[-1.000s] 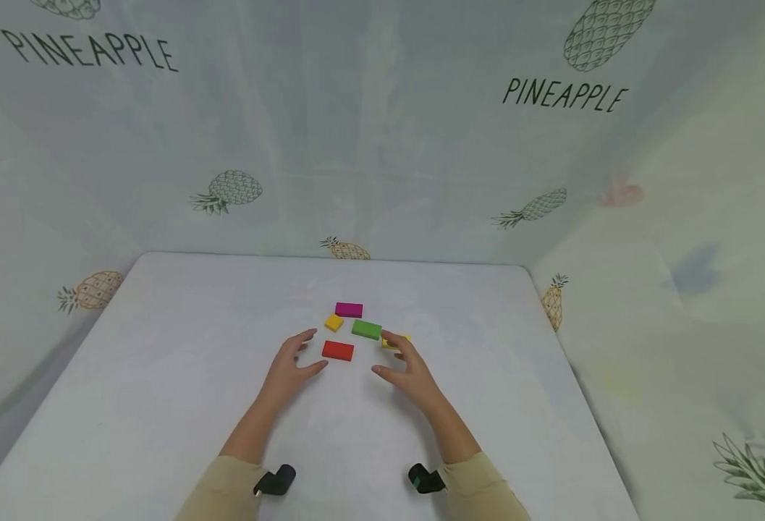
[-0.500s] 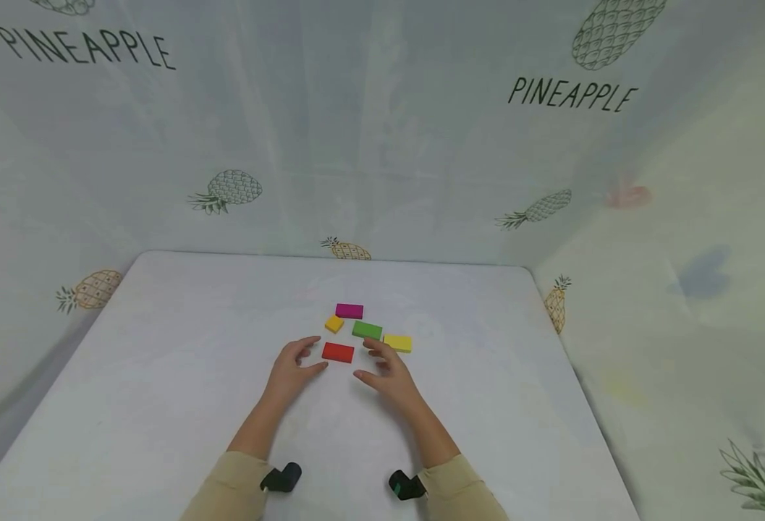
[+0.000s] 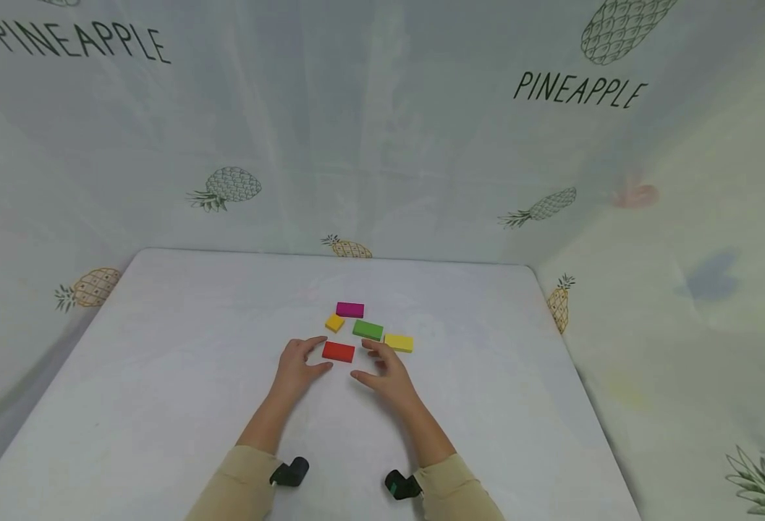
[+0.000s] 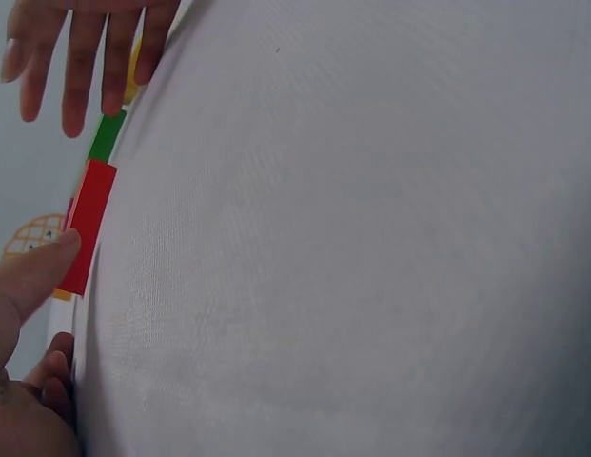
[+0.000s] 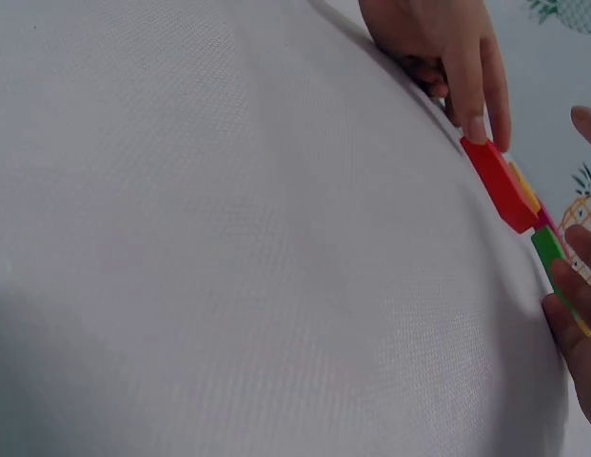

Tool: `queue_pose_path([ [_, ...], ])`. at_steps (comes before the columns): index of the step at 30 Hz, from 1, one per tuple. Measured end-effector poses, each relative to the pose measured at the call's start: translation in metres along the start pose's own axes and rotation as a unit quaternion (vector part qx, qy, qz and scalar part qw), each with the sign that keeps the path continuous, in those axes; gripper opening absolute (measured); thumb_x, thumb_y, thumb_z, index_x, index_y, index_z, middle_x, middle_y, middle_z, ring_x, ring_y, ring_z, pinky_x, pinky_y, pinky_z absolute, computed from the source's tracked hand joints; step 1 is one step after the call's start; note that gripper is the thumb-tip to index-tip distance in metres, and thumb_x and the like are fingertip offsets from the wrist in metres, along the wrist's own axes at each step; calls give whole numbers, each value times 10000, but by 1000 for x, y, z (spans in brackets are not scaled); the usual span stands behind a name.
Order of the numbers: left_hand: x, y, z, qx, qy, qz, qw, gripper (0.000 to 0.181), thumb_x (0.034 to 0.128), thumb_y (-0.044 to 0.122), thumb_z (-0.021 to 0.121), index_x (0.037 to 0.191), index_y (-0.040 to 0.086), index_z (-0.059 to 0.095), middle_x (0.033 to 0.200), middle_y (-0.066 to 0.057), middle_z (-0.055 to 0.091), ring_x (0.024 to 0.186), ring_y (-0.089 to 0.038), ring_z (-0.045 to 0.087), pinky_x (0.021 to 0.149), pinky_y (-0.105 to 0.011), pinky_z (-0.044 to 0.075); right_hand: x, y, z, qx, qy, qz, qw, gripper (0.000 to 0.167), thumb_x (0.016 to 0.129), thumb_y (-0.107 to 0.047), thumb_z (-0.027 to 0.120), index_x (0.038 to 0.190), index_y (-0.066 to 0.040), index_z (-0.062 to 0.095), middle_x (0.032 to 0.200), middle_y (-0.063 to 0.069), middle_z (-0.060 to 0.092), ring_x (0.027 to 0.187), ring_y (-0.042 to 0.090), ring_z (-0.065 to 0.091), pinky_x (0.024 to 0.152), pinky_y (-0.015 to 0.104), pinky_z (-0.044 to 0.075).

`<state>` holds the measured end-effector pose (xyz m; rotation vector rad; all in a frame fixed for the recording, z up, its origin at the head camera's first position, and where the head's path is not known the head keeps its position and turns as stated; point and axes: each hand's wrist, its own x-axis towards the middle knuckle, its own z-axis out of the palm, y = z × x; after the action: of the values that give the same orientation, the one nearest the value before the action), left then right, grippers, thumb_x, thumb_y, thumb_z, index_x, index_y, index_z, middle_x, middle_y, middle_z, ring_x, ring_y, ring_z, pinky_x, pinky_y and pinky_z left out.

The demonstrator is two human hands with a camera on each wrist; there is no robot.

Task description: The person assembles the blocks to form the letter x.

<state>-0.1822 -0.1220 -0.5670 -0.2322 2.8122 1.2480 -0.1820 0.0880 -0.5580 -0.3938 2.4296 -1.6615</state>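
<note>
On the white table lies a red block point(image 3: 339, 352), between the two hands. My left hand point(image 3: 296, 367) is at its left end, thumb and forefinger apart on the near and far sides; whether they touch it I cannot tell. The right hand point(image 3: 391, 376) is held to the right of the red block, thumb and fingers spread, holding nothing. Just beyond it lie a green block point(image 3: 368, 331) and a yellow block point(image 3: 400, 343), the latter partly behind its fingers. In the right wrist view, the left thumb overlaps one end of the red block point(image 5: 500, 186).
Farther back on the table point(image 3: 180, 347) lie a small orange-yellow block point(image 3: 335, 323) and a magenta block point(image 3: 350, 310). Behind the table hangs a pale cloth point(image 3: 382, 145) printed with pineapples. Dark wrist cameras stick out from both sleeves.
My right hand has moved left, away from over the yellow block and toward the red one. The left hand has shifted slightly right, closer around the red block's end. The blocks stay put.
</note>
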Motion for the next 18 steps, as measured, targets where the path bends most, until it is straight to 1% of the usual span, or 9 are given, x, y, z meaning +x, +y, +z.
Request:
queue_pose_path([
  [9, 0, -1, 5, 23, 279, 77, 9996, 499, 801, 137, 812, 1276, 154, 660, 1058, -107, 523, 902, -233, 467, 718, -329, 437, -2, 8, 3, -208, 148, 46, 9997, 600, 829, -252, 785, 1372, -155, 549, 1344, -20, 540, 1207, 216, 502, 1012, 419, 417],
  [14, -1, -1, 5, -19, 291, 49, 9996, 493, 806, 140, 808, 1276, 156, 660, 1058, -101, 515, 899, -230, 461, 713, -321, 430, -4, 12, 6, -225, 305, 68, 9993, 591, 830, -265, 786, 1367, -185, 552, 1339, -34, 541, 1212, 205, 501, 1004, 412, 428],
  [18, -3, 0, 5, -96, 281, -8, 9996, 494, 809, 145, 805, 1280, 150, 656, 1076, -104, 519, 920, -238, 472, 729, -329, 458, -6, 15, 8, -259, 579, -86, 9979, 554, 820, -241, 795, 1328, -172, 586, 1292, -45, 565, 1171, 182, 521, 984, 385, 446],
])
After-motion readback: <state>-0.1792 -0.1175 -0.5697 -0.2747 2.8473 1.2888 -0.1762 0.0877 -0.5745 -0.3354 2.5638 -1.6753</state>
